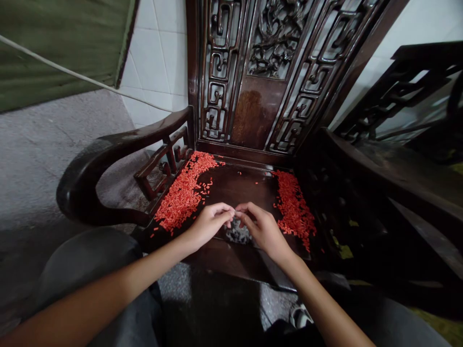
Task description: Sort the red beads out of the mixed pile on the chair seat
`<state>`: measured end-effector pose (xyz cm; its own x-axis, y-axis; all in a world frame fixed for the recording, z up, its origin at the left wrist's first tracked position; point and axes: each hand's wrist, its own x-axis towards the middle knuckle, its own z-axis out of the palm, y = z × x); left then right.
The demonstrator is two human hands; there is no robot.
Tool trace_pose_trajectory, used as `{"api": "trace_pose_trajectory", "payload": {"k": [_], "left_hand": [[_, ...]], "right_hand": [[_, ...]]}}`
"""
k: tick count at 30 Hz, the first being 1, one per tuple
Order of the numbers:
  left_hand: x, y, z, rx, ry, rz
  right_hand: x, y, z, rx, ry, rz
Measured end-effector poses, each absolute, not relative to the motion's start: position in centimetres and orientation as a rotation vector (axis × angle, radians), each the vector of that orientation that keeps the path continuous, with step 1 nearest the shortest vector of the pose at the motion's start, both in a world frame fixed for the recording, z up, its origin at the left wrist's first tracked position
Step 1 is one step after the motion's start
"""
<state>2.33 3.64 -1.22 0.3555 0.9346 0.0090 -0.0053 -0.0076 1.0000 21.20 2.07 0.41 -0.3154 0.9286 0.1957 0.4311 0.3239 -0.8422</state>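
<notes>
My left hand (215, 219) and my right hand (263, 225) meet at the fingertips above the front of a dark wooden chair seat (240, 185). Both are closed in a pinch; whatever sits between the fingers is too small to make out. Just below them lies a small heap of grey and black bits (238, 233), partly covered by my right hand. To the left spreads a pile of small orange-red pieces (181, 195), like short tubes. A second pile of the same orange-red pieces (294, 205) lies on the right side of the seat.
A carved chair back (258, 113) rises behind the seat. The curved left armrest (94, 159) borders the left pile, and a dark right armrest (383, 183) stands opposite. A pale cable (72, 72) crosses the upper left. My knee (90, 265) is near the front left.
</notes>
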Motion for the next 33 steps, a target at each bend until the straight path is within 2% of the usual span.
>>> {"api": "trace_pose_trajectory", "payload": {"k": [9,19,33], "left_hand": [[2.3,3.3,0.5,1.249,0.903,0.943],[2.1,3.4,0.1,1.144,0.896,1.050],[2.0,3.5,-0.6,1.246,0.877,1.051]], "right_hand": [[21.0,1.5,1.4,-1.186,-1.841,0.802],[20.5,1.4,1.6,-1.207,-1.727,0.860],[20.3,1.0,1.7,-1.142,-1.894,0.760]]}}
